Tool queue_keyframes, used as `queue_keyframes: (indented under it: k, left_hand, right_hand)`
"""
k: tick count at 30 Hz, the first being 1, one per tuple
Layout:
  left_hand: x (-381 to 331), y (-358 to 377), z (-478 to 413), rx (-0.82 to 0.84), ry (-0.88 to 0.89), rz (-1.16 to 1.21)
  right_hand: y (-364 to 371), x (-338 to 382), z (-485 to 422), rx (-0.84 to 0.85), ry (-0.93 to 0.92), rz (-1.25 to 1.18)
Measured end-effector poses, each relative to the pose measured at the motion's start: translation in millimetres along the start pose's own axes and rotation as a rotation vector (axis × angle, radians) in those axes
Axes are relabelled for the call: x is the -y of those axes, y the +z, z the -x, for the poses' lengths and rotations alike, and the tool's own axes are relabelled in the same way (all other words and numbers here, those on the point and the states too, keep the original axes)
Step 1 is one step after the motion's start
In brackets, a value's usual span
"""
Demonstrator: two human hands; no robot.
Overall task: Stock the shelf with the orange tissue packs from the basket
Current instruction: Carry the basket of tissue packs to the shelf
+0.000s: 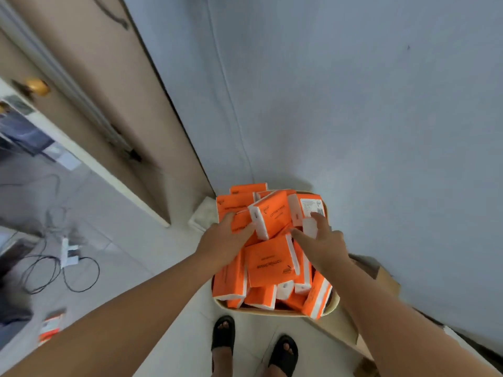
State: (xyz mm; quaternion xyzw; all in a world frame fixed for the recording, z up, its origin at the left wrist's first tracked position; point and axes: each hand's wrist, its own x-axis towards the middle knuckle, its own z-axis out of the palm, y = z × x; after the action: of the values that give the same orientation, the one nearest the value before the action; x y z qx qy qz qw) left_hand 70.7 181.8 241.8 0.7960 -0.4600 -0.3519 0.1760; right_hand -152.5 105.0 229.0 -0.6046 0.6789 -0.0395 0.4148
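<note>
A cream basket [272, 312] stands on the floor by the wall, heaped with several orange tissue packs [270, 265]. One pack [272, 214] lies tilted on top of the heap, between my hands. My left hand [226, 236] rests with spread, fairly straight fingers on a pack at the heap's left [232, 206] and touches the top pack's white end. My right hand [322, 244] has thumb and fingers either side of the white end of a barcode-printed pack [306, 206] at the heap's right. No shelf can be made out.
My feet in black sandals [223, 338] stand just before the basket. Cardboard boxes [381, 278] sit to the right along the blue-grey wall. A white block [202, 213] lies left of the basket. Cables [68, 268] and a stray orange pack [50, 326] lie on the floor at left, below a door.
</note>
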Motion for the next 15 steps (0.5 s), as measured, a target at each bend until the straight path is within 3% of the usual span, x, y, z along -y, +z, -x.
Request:
queue_keyframes:
  k: [7, 15]
  left_hand:
    - [74.2, -64.0, 41.6, -0.181, -0.120, 0.004]
    - [192.3, -136.7, 99.3, -0.388, -0.247, 0.026]
  right_hand:
    - [56.4, 91.7, 21.4, 0.157, -0.095, 0.015]
    - [161.8, 197.6, 71.5, 0.319, -0.298, 0.209]
